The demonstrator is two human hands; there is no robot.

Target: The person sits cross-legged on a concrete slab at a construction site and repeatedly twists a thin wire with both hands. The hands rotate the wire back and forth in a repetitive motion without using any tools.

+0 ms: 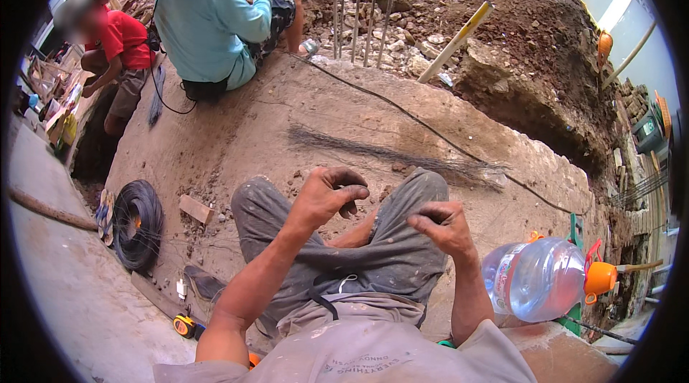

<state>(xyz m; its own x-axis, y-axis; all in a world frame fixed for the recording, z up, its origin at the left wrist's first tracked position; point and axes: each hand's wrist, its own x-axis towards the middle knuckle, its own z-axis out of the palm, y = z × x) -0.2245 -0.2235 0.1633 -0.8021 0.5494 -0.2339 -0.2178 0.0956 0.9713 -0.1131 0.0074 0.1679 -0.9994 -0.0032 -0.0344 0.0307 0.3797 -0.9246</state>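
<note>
I sit cross-legged on a concrete slab point(237, 135), both hands raised above my lap. My left hand point(331, 198) has its fingers curled in, above my left thigh. Over my right knee, my right hand point(443, 227) is closed with thumb and forefinger brought together. Anything thin in either hand is too small to make out. Beyond my knees lies a long loose bundle of thin dark wire strands point(387, 149), apart from both hands. A coil of dark wire point(138, 227) rests on the slab to my left.
Left of me are a brick piece point(196, 209) and a tape measure point(185, 325). At right lies a large clear water bottle point(538, 279) with an orange cup point(600, 279). A black cable point(402, 108) crosses the slab. Upright steel bars point(357, 17) and two people sit beyond.
</note>
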